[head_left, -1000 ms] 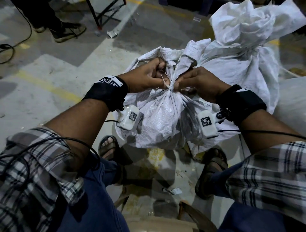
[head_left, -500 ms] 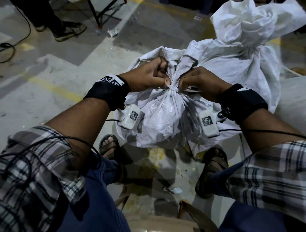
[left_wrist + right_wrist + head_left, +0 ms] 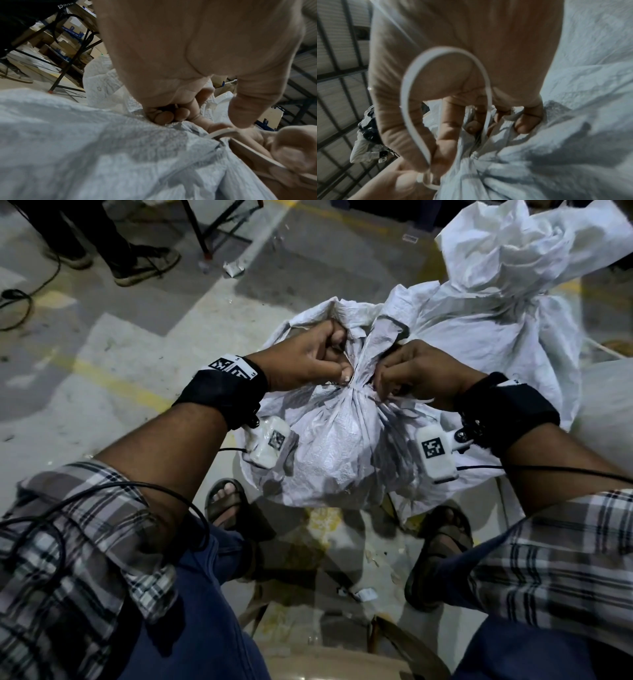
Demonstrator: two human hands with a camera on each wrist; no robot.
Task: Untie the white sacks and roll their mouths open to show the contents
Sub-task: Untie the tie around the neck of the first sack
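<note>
A white woven sack (image 3: 337, 451) stands on the floor between my feet, its neck (image 3: 356, 387) gathered and bound with a white plastic tie (image 3: 403, 89). My left hand (image 3: 308, 361) has curled fingers, thumb and forefinger pinching the tie (image 3: 221, 133) at the neck. My right hand (image 3: 419, 371) pinches the tie's loop between thumb and forefinger (image 3: 435, 155); its other fingers dig into the gathered cloth (image 3: 522, 155). A second tied white sack (image 3: 496, 313) stands just behind.
Another person's shoes (image 3: 144, 266) and a dark metal frame leg (image 3: 202, 237) stand at the top left, with a black cable (image 3: 17, 299) on the floor. My sandalled feet (image 3: 226, 498) (image 3: 442, 553) flank the sack. A wooden seat edge (image 3: 342, 662) is below.
Both hands stay at the sack's neck. My right hand has shifted slightly down and right with the tie; my left thumb has closed in on the neck. The sack remains bound.
</note>
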